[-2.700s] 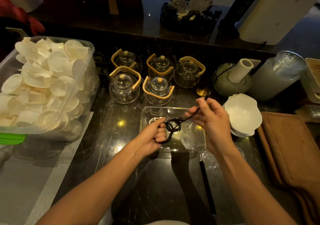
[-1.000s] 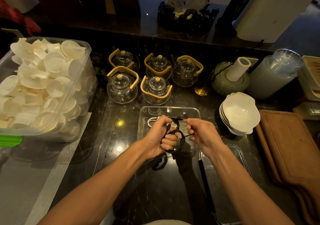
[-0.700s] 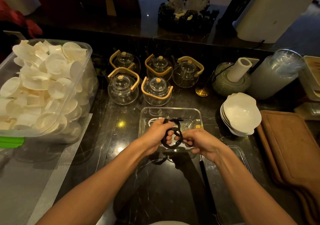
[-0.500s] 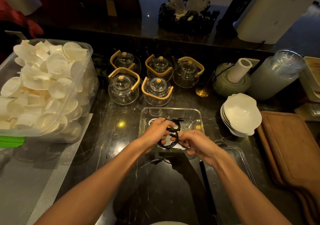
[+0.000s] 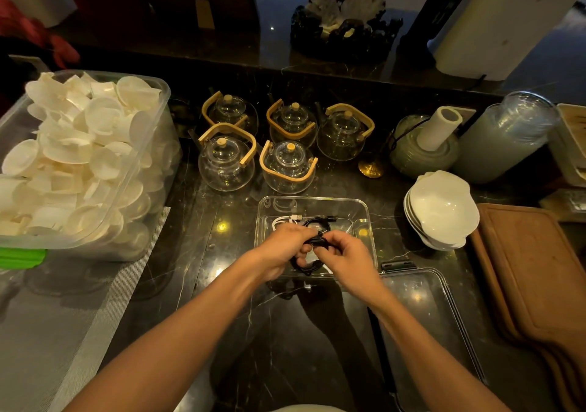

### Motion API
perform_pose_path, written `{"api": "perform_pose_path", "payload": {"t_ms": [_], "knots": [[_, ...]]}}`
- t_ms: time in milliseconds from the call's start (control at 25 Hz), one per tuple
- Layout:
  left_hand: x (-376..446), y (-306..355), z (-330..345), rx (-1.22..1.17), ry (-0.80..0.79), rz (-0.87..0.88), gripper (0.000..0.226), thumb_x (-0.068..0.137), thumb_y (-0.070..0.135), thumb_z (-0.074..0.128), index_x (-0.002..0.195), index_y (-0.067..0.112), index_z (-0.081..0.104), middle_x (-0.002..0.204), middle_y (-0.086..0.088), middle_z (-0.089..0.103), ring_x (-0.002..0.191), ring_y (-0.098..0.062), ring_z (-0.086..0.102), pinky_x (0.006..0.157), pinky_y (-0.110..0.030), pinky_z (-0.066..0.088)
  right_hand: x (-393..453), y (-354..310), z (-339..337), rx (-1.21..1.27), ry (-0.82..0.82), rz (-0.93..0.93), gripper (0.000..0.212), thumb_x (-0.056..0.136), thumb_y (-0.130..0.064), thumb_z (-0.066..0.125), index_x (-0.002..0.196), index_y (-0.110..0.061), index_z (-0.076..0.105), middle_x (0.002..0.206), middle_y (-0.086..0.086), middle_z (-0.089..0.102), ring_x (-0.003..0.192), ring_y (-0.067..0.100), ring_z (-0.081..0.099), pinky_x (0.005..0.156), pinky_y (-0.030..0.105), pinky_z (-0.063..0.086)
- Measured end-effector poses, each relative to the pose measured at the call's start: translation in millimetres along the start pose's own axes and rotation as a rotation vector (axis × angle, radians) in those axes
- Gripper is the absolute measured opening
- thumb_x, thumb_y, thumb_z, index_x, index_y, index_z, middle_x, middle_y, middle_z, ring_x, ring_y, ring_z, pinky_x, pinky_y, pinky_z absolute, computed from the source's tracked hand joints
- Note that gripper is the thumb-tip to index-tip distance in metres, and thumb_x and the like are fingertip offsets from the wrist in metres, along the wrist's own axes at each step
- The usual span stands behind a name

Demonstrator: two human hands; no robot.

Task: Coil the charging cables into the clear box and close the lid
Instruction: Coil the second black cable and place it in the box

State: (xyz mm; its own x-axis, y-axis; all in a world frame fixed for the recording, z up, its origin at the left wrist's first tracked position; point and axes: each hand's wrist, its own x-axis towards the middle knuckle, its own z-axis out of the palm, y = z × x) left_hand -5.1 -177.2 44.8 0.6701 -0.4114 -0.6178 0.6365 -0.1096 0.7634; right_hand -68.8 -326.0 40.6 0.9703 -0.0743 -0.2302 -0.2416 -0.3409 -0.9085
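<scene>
A small clear box [image 5: 361, 211] stands open on the dark marble counter. Inside it at the back left lies a coiled white cable [image 5: 283, 220]. My left hand [image 5: 282, 248] and my right hand [image 5: 345, 257] meet over the box's near half, both closed on a coiled black cable [image 5: 317, 240]. Its loops show between my fingers and hang below them; one black end reaches toward the back of the box. The clear lid [image 5: 421, 310] lies flat on the counter to the right of the box, nearer to me.
Several glass teapots [image 5: 287, 167] with wooden handles stand just behind the box. A big plastic tub [image 5: 133, 170] of white cups fills the left. Stacked white bowls [image 5: 442, 208] and wooden boards [image 5: 536, 278] sit at the right. A grey mat [image 5: 63, 316] covers the near left.
The black cable went from stretched between my hands to a tight coil. Both hands came together and lowered it into the near half of the box.
</scene>
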Motion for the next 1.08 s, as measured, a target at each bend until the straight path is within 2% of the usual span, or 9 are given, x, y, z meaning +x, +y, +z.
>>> {"api": "perform_pose_path", "payload": {"t_ms": [160, 280, 480, 600, 680, 800, 920, 1000, 1080], "knots": [[1.0, 1.3, -1.0, -0.059, -0.049, -0.064, 0.017, 0.103, 0.019, 0.052, 0.102, 0.003, 0.059, 0.056, 0.004, 0.039, 0.047, -0.005, 0.031, 0.038, -0.016, 0.027, -7.7, 3.5, 8.4, -0.497, 0.185, -0.206, 0.018, 0.094, -0.028, 0.070, 0.104, -0.021, 0.057, 0.080, -0.007, 0.060, 0.072, 0.012, 0.059, 0.061, 0.032, 0.050], [1.9, 1.1, -3.0, -0.102, -0.044, -0.103, 0.016, 0.103, 0.017, 0.053, 0.103, 0.002, 0.058, 0.056, 0.004, 0.034, 0.044, -0.004, 0.027, 0.036, -0.015, 0.023, -6.0, 5.7, 7.9, -0.621, 0.203, -0.346, 0.017, 0.094, -0.030, 0.069, 0.100, -0.018, 0.058, 0.085, -0.005, 0.059, 0.075, 0.015, 0.056, 0.061, 0.032, 0.049], [0.2, -5.1, -9.7, -0.066, -0.066, -0.113, 0.017, 0.101, 0.018, 0.056, 0.099, 0.002, 0.062, 0.053, 0.004, 0.031, 0.041, -0.004, 0.023, 0.035, -0.016, 0.019, 8.8, -0.3, -10.9, 0.016, -0.262, 0.013, 0.014, 0.092, -0.014, 0.074, 0.097, -0.003, 0.066, 0.079, 0.005, 0.065, 0.071, 0.012, 0.064, 0.065, 0.032, 0.056], [-2.2, -6.3, -10.5, 0.057, -0.055, -0.051, 0.026, 0.101, 0.023, 0.056, 0.093, 0.001, 0.068, 0.051, 0.001, 0.042, 0.040, -0.006, 0.029, 0.034, -0.017, 0.022, 7.1, -8.7, -21.2, 0.200, -0.474, 0.133, 0.010, 0.094, -0.008, 0.071, 0.099, 0.000, 0.069, 0.084, 0.002, 0.072, 0.080, 0.012, 0.070, 0.072, 0.027, 0.057], [-1.1, -5.4, -8.1, 0.103, -0.010, 0.017, 0.030, 0.101, 0.025, 0.054, 0.091, 0.001, 0.068, 0.055, -0.003, 0.048, 0.041, -0.008, 0.033, 0.034, -0.017, 0.026, 4.5, -11.8, -18.7, 0.211, -0.445, 0.098, 0.009, 0.094, -0.008, 0.070, 0.100, 0.000, 0.069, 0.086, 0.003, 0.073, 0.082, 0.014, 0.070, 0.073, 0.027, 0.057], [1.4, -5.4, -5.2, 0.031, -0.005, 0.000, 0.028, 0.103, 0.025, 0.052, 0.089, 0.005, 0.065, 0.056, -0.001, 0.044, 0.043, -0.007, 0.031, 0.035, -0.017, 0.026, 3.6, -11.8, -8.2, 0.243, -0.268, 0.044, 0.016, 0.093, -0.004, 0.070, 0.107, -0.002, 0.062, 0.078, 0.006, 0.066, 0.075, 0.022, 0.065, 0.063, 0.031, 0.055], [1.7, -7.5, -0.9, -0.094, 0.000, -0.080, 0.026, 0.102, 0.023, 0.055, 0.082, 0.009, 0.064, 0.056, 0.002, 0.036, 0.044, -0.005, 0.027, 0.035, -0.016, 0.023, 4.0, -8.0, -0.5, -0.050, -0.122, -0.138, 0.020, 0.093, -0.013, 0.071, 0.110, -0.014, 0.060, 0.082, 0.008, 0.066, 0.073, 0.027, 0.061, 0.066, 0.042, 0.054], [2.8, -8.0, -0.2, -0.178, 0.005, -0.108, 0.024, 0.101, 0.018, 0.055, 0.079, 0.009, 0.059, 0.054, 0.004, 0.035, 0.041, -0.003, 0.026, 0.033, -0.015, 0.021, 3.0, -3.9, -0.4, -0.477, -0.048, -0.405, 0.020, 0.096, -0.024, 0.067, 0.115, -0.023, 0.064, 0.094, 0.000, 0.071, 0.082, 0.019, 0.065, 0.068, 0.042, 0.056], [1.8, -7.4, -0.6, -0.260, -0.010, -0.136, 0.027, 0.102, 0.014, 0.052, 0.075, 0.012, 0.051, 0.049, 0.006, 0.031, 0.038, -0.002, 0.024, 0.033, -0.014, 0.019, 2.2, -2.9, -2.7, -0.683, -0.005, -0.595, 0.023, 0.098, -0.028, 0.061, 0.120, -0.025, 0.065, 0.103, -0.004, 0.068, 0.087, 0.014, 0.063, 0.065, 0.038, 0.056]]}}
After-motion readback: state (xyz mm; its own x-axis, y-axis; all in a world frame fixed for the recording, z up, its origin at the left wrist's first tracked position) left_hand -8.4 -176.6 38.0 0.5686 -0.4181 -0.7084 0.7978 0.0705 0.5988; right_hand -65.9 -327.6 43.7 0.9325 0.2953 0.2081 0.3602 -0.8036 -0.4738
